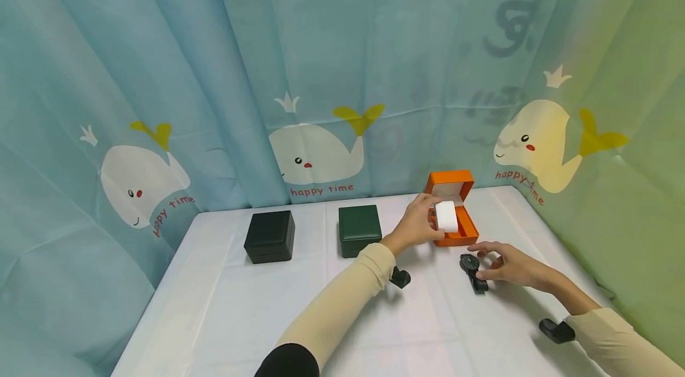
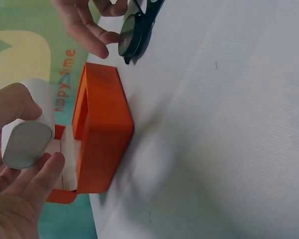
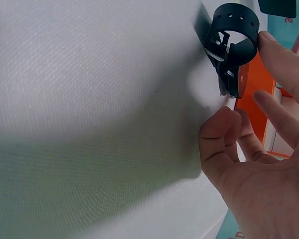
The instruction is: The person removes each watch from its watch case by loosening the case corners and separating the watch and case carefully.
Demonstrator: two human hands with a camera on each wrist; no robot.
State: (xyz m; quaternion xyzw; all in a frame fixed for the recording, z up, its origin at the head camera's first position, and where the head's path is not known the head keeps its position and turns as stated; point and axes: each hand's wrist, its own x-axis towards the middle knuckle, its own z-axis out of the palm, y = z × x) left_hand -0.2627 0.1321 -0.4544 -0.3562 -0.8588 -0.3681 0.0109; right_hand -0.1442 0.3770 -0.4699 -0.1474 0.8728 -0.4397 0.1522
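Note:
My left hand [image 1: 419, 219] holds a white watch cushion [image 1: 446, 216] between thumb and fingers, above the orange watch box [image 1: 464, 227]. The box lid stands up, showing a pale lining. In the left wrist view, the cushion's grey oval end [image 2: 27, 144] faces the camera. A black wristwatch [image 1: 471, 270] with its strap looped lies on the table in front of the box. Beside it is my right hand [image 1: 511, 267], fingers spread and loosely bent. In the right wrist view one fingertip meets the edge of the watch strap [image 3: 234, 22], without closing round it.
A dark green box [image 1: 360, 228], closed, stands left of the orange one. Farther left is a closed black box [image 1: 270, 236]. A white cloth covers the table [image 1: 225, 317]. Behind hangs a blue-green curtain [image 1: 332, 68] with printed whales.

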